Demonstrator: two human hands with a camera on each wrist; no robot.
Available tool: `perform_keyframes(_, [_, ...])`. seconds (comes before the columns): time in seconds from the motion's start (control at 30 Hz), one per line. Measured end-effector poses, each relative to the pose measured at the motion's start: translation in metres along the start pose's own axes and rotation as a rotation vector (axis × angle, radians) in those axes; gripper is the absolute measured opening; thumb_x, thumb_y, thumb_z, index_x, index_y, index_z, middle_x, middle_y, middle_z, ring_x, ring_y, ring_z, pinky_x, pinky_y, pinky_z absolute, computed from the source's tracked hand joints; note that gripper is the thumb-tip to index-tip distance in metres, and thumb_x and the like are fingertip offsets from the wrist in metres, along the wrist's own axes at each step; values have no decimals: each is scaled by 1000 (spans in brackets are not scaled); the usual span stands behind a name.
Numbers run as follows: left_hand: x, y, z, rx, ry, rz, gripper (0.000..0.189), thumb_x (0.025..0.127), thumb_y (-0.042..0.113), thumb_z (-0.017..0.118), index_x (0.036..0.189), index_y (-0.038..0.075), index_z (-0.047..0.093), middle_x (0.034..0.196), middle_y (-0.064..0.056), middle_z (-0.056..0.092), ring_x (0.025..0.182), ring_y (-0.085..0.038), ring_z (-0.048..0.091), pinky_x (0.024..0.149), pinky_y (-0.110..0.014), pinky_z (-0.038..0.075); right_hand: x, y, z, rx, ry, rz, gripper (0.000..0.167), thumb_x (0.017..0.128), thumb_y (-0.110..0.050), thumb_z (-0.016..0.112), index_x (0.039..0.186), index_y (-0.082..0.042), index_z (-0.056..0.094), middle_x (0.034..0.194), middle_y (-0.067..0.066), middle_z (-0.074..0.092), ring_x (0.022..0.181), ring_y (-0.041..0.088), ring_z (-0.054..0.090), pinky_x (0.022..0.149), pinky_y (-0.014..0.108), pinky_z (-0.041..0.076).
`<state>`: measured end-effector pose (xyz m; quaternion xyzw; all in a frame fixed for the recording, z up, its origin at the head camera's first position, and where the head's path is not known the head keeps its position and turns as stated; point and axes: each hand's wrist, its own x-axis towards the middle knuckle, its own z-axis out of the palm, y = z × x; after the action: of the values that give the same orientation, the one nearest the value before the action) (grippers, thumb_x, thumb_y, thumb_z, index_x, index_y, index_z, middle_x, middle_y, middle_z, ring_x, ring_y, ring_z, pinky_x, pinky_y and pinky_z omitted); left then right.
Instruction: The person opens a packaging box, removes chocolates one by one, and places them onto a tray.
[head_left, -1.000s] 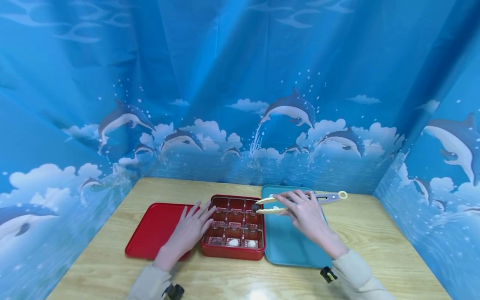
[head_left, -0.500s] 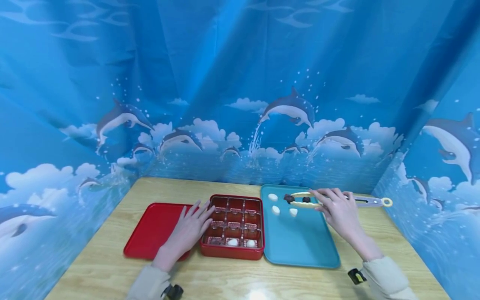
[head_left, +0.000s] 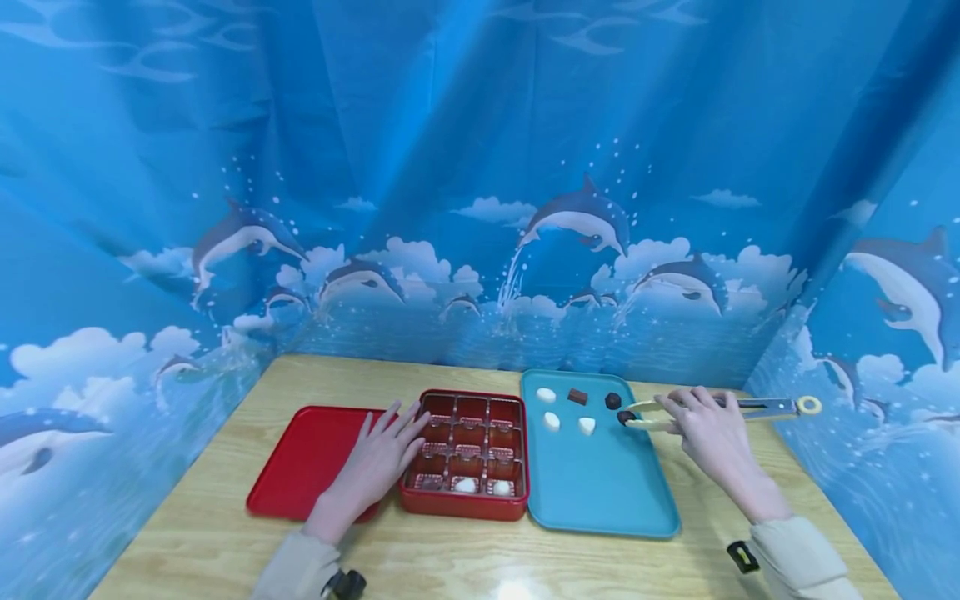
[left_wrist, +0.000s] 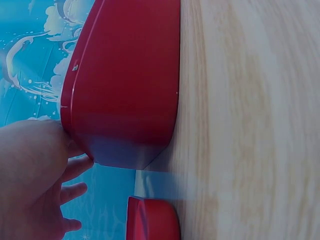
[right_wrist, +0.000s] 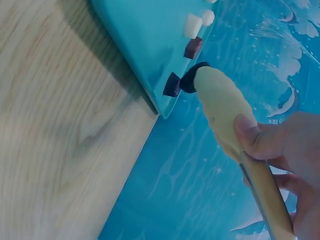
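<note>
My right hand (head_left: 708, 429) grips yellow-tipped tongs (head_left: 772, 407) over the far right of the blue tray (head_left: 600, 492). A dark chocolate (head_left: 626, 417) sits at the tong tips, close beside another dark chocolate (head_left: 612, 401); whether it touches the tray I cannot tell. On the tray also lie a brown chocolate bar piece (head_left: 577, 396) and several white chocolates (head_left: 551, 421). With fingers spread and straight, my left hand (head_left: 378, 458) touches the left rim of the red divided box (head_left: 465, 504). Its front row holds one dark piece (head_left: 431, 482) and two white ones (head_left: 466, 485).
A red lid or tray (head_left: 311, 467) lies left of the box, partly under my left forearm. The wooden table (head_left: 435, 562) ends at a blue dolphin-print curtain (head_left: 480, 208) behind and at both sides.
My right hand has carried the tongs and the dark chocolate from over the box's far right corner rightward to the tray's far right. My left hand has stayed put.
</note>
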<state>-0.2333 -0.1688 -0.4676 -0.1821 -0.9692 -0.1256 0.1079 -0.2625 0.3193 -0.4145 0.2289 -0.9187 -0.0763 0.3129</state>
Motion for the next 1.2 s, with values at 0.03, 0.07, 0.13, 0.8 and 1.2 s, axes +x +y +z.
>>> perform_keyframes(0.03, [0, 0, 0, -1, 1, 0, 52, 103, 31, 59, 151, 14, 49, 160, -12, 40, 149, -42, 28, 115, -70, 21, 0, 0, 0, -12, -26, 0, 45, 72, -4, 87, 116, -9, 76, 107, 11, 71, 96, 33, 61, 79, 57, 42])
perform_keyframes(0.07, [0, 0, 0, -4, 2, 0, 52, 103, 31, 59, 151, 13, 49, 160, -12, 40, 149, -42, 28, 115, -70, 21, 1, 0, 1, -24, -48, -2, 45, 73, -4, 87, 116, -10, 76, 108, 10, 71, 97, 32, 61, 79, 56, 42])
perform_keyframes(0.13, [0, 0, 0, -6, 5, 0, 52, 103, 31, 59, 151, 14, 50, 160, -12, 40, 149, -42, 28, 115, -70, 21, 2, 0, 3, -45, -78, -10, 45, 73, -5, 88, 115, -10, 75, 108, 10, 71, 98, 32, 60, 79, 56, 42])
perform_keyframes(0.8, [0, 0, 2, 2, 9, 2, 52, 103, 31, 58, 151, 14, 49, 159, -12, 42, 149, -41, 28, 115, -70, 22, 11, -9, 15, -75, -66, -67, 52, 67, -7, 92, 116, -11, 75, 106, 10, 70, 95, 31, 61, 76, 52, 42])
perform_keyframes(1.2, [0, 0, 1, 10, 11, 4, 52, 103, 31, 58, 152, 14, 49, 159, -13, 42, 149, -41, 29, 115, -70, 22, 38, -46, -6, -3, 28, -97, 67, 73, -10, 90, 135, -11, 65, 118, 12, 67, 104, 33, 60, 79, 56, 43])
